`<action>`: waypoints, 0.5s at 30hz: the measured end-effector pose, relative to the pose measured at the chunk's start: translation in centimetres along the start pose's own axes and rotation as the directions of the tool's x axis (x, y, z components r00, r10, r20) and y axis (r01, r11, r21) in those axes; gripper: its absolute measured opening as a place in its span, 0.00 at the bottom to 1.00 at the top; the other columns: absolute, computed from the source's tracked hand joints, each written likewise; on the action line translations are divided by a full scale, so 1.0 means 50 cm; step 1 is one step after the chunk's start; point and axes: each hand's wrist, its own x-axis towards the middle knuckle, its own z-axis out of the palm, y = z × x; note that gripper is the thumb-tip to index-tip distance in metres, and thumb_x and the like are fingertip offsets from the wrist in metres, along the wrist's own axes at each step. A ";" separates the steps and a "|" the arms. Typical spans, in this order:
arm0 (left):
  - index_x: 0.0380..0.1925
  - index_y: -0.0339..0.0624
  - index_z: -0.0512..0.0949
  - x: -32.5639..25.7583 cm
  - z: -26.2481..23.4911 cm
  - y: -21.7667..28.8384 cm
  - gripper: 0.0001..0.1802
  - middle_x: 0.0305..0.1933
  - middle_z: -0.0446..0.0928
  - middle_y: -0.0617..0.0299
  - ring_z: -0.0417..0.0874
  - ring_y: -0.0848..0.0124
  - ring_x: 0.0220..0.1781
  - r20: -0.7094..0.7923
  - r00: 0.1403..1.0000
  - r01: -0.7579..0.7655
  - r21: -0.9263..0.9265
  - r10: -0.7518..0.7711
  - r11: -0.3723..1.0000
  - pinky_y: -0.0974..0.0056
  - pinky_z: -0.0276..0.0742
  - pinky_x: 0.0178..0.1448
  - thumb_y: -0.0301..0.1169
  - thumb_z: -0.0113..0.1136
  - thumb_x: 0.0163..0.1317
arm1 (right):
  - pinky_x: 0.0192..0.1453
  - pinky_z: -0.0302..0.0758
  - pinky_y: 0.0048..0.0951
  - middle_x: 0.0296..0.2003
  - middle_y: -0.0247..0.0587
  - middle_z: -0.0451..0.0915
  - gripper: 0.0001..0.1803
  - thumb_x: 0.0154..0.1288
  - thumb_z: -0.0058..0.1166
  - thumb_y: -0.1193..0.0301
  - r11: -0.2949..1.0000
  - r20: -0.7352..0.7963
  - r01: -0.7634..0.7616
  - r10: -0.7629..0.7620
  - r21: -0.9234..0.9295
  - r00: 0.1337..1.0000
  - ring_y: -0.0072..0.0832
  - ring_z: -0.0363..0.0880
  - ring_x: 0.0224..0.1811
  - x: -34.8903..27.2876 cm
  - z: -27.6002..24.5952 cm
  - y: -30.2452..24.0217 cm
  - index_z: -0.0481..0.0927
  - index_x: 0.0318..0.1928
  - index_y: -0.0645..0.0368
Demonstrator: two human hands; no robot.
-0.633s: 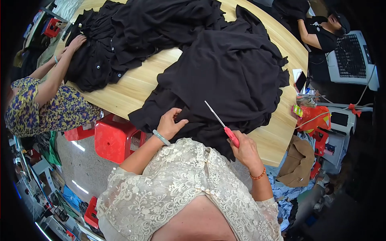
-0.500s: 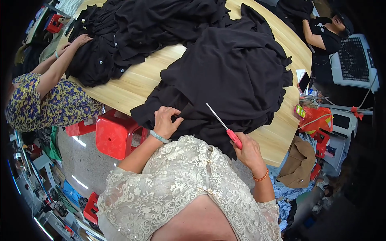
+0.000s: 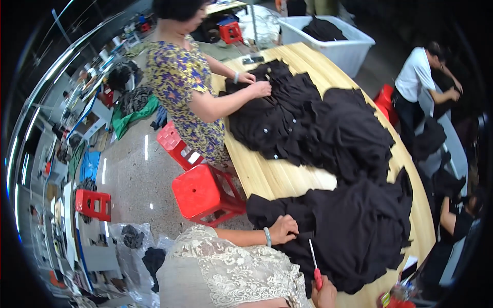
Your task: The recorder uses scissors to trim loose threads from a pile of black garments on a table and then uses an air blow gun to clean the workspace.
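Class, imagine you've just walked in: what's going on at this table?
The person's right hand holds a thin red-handled tool; the left hand is at the black cloth heaped on the wood-coloured table. Further along, a co-worker in a flowered dress has both hands on more black cloth.

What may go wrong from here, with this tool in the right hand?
The red-handled tool, held in the right hand, might snag the black fabric beneath its thin metal shaft. The tip appears near the left hand, so a slip might hurt that hand.
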 end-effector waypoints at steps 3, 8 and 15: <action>0.25 0.46 0.81 -0.006 -0.013 0.015 0.06 0.31 0.79 0.67 0.75 0.63 0.43 -0.025 1.000 0.015 -0.054 -0.016 0.998 0.56 0.65 0.46 0.30 0.67 0.44 | 0.40 0.71 0.54 0.28 0.54 0.79 0.11 0.63 0.57 0.60 0.991 -0.021 0.121 -0.123 -0.053 0.992 0.56 0.78 0.36 0.009 -0.001 -0.002 0.74 0.37 0.52; 0.25 0.45 0.81 -0.003 0.003 0.023 0.07 0.30 0.78 0.68 0.75 0.64 0.43 -0.017 0.998 0.053 -0.048 -0.054 0.997 0.58 0.65 0.47 0.31 0.68 0.44 | 0.39 0.74 0.44 0.28 0.52 0.80 0.12 0.63 0.58 0.59 0.992 0.079 0.099 -0.093 -0.077 0.992 0.52 0.79 0.33 0.005 -0.031 -0.036 0.81 0.38 0.55; 0.24 0.46 0.80 0.014 0.033 0.040 0.07 0.29 0.77 0.68 0.75 0.64 0.42 0.034 0.998 -0.057 -0.099 0.060 0.993 0.58 0.64 0.47 0.30 0.68 0.43 | 0.45 0.77 0.39 0.35 0.53 0.84 0.20 0.61 0.61 0.59 0.999 -0.010 0.009 -0.010 -0.036 1.000 0.44 0.84 0.41 0.000 -0.058 -0.020 0.82 0.51 0.55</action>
